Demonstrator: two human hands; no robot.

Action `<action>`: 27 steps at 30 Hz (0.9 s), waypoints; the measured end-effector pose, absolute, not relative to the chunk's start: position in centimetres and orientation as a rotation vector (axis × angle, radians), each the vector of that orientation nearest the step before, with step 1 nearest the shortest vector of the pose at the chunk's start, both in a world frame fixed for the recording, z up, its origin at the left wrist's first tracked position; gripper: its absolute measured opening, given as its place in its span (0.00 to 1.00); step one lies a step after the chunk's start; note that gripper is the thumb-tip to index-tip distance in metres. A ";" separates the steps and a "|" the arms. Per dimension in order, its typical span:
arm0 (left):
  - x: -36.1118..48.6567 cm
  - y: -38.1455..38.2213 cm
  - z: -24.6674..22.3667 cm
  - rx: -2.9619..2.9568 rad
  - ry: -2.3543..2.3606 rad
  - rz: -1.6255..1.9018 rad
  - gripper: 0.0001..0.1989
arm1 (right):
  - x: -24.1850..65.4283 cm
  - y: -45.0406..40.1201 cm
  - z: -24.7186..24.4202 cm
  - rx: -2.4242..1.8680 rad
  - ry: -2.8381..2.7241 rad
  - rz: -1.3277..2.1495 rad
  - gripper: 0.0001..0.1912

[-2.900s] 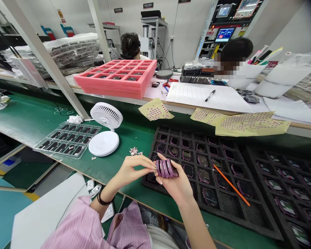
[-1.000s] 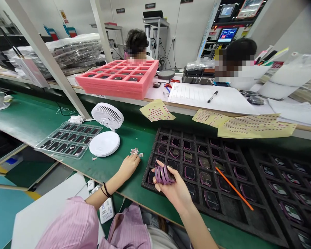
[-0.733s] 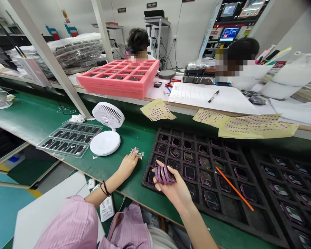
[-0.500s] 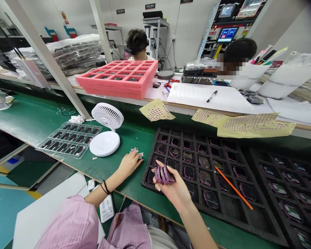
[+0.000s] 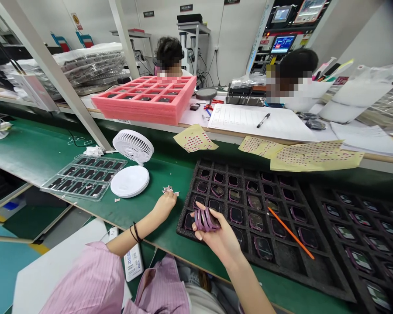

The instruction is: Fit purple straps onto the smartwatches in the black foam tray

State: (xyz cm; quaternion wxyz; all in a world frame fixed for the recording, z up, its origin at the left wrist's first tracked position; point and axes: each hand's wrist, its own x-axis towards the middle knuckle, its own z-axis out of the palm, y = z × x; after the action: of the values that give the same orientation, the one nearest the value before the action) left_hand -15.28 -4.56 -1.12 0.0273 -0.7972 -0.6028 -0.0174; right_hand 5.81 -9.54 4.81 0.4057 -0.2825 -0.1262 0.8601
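Note:
My right hand (image 5: 225,239) is wrapped round a small stack of purple watch cases (image 5: 205,220), held on edge above the left edge of a black foam tray (image 5: 290,258). Purple-rimmed watch pieces with dark faces (image 5: 263,247) sit in many of the tray's pockets. Left of that tray, my left hand (image 5: 164,206) reaches down to a pile of small white-and-pinkish slips (image 5: 168,189) on the green bench. Its fingers are drawn together at the near side of the pile, and what is between them is hidden.
An orange stick (image 5: 291,233) lies across the black tray. Another foam tray of watch pieces (image 5: 356,259) stands at right. To the left are a white desk fan (image 5: 130,181) and a clear blister tray (image 5: 85,189) of dark parts. A pink foam tray (image 5: 134,114) sits on the shelf.
My left hand has drawn its fingers together at the near side of the slips, uncovering more of the pile. My right hand keeps the stack in place. The view has shifted slightly.

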 end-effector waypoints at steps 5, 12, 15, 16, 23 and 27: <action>-15.6 -5.2 2.2 -2.676 -1.849 -0.516 0.06 | 6.1 -9.4 4.7 -0.683 -0.311 2.202 0.21; -12.5 -7.4 8.2 -3.276 -1.380 -1.732 0.07 | 5.7 -9.5 4.8 -0.540 -0.336 2.366 0.13; -11.7 -7.0 8.6 -3.403 -1.240 -1.752 0.07 | 5.5 -9.8 4.9 -0.490 -0.327 2.412 0.13; -11.5 -6.8 8.6 -3.415 -1.211 -1.752 0.07 | 5.5 -9.9 5.0 -0.475 -0.319 2.428 0.13; -11.7 -5.6 9.0 -3.602 -1.145 -1.575 0.11 | 5.6 -10.6 5.2 -0.402 -0.249 2.547 0.17; -11.8 -5.3 9.7 -3.670 -1.112 -1.537 0.12 | 5.7 -10.7 5.3 -0.346 -0.228 2.601 0.16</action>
State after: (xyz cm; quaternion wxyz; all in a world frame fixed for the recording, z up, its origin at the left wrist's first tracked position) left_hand -11.75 -5.28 9.71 -0.4748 -0.7818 -0.2368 -0.3274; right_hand 5.65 -10.73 5.27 0.2513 -0.1273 -0.0839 0.9558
